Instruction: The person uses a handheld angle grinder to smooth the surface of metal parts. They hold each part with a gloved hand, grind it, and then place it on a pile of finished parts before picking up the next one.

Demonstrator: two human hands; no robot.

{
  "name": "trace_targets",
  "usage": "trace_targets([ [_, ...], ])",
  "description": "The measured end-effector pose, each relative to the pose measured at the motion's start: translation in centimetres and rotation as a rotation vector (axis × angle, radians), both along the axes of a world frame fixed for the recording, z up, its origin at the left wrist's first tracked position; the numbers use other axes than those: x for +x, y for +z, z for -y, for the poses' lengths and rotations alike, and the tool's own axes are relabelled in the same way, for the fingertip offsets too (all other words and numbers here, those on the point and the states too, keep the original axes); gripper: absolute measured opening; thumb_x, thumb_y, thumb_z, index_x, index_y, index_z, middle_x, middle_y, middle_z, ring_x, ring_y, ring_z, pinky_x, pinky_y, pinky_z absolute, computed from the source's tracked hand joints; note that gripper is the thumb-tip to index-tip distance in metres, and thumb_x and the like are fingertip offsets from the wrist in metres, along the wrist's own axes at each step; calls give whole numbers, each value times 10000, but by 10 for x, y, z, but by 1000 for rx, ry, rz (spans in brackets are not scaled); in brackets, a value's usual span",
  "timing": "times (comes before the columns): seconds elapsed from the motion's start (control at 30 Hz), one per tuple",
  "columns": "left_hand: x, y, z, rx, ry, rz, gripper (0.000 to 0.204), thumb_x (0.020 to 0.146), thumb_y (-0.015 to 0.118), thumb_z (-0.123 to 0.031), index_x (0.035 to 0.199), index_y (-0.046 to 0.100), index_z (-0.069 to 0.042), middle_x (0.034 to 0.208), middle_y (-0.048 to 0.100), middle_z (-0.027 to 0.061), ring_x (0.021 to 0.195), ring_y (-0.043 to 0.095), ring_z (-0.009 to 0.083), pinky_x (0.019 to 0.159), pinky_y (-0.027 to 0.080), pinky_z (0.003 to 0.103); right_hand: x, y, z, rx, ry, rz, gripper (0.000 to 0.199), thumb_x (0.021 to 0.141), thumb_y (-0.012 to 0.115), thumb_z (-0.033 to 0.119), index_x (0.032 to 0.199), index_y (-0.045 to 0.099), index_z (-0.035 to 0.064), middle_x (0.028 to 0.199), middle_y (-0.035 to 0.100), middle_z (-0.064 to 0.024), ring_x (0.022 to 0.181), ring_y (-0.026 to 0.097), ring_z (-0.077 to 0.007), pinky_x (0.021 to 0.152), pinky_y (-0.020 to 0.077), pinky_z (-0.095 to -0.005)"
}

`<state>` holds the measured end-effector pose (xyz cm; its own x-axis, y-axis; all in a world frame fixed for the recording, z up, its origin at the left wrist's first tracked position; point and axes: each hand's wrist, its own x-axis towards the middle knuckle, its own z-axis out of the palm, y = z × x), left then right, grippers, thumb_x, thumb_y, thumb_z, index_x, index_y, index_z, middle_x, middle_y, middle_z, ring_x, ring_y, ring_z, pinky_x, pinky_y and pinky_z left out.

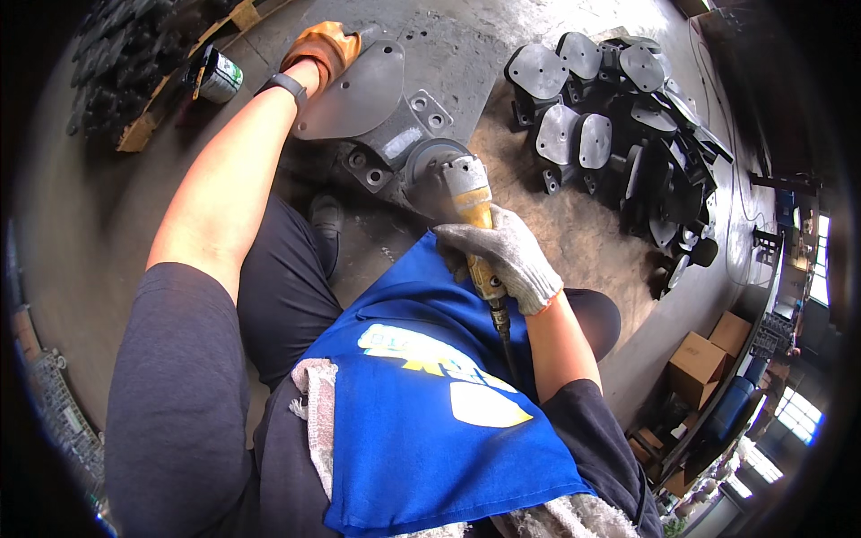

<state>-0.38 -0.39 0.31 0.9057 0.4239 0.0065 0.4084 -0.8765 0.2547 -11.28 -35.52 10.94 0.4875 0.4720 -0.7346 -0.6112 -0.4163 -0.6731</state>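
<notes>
My left hand [325,48], in an orange work glove, grips the far left edge of a dark metal bracket [363,94]. The bracket has a rounded flat plate with holes and, nearer to me, lugs with paired bolt holes. My right hand [508,248], in a pale knit glove, is wrapped round the yellow body of an angle grinder [472,199]. The grinder's round disc [430,161] lies over the bracket's near right end; whether it touches the metal, I cannot tell. A cord or hose runs from the tool's rear down past my blue apron [421,430].
Many similar brackets [574,134] are piled on the floor at the right. A small pail [219,77] stands at the left beside a wooden pallet [139,128] of dark parts. Cardboard boxes [698,368] sit at the far right. My shoe [326,220] is close to the bracket.
</notes>
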Motion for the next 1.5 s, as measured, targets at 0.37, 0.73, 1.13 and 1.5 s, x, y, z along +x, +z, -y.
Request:
trace_targets([
  [0.37, -11, 39, 18, 185, -222, -161, 509, 895, 536, -525, 1073, 704, -79, 1097, 667, 240, 1064, 603, 461, 872, 507, 501, 1, -1, -11, 10, 49, 26, 282, 862, 757, 244, 950, 606, 23, 701, 623, -58, 556, 588, -122, 528, 474, -249],
  [0.73, -3, 15, 8, -10, 24, -47, 504, 882, 510, -488, 1100, 709, -80, 1129, 666, 230, 1048, 629, 448, 903, 513, 489, 4, -4, -7, 73, 24, 31, 315, 856, 761, 263, 974, 605, 16, 705, 630, -65, 550, 599, -132, 520, 478, -252],
  [1.13, -2, 10, 7, -9, 32, -21, 467, 857, 539, -453, 1084, 713, -83, 1119, 667, 236, 1044, 629, 448, 888, 517, 486, 9, -2, -15, -22, 78, 109, 348, 850, 760, 322, 969, 619, 26, 677, 629, -58, 514, 592, -127, 494, 465, -246],
  [1.5, -2, 1, 6, 57, 32, 41, 443, 908, 544, -456, 1045, 702, -66, 1055, 677, 240, 1016, 630, 436, 837, 525, 482, 7, 5, -11, -47, 31, 125, 356, 852, 766, 315, 990, 619, 22, 687, 634, -60, 540, 601, -121, 515, 480, -245],
])
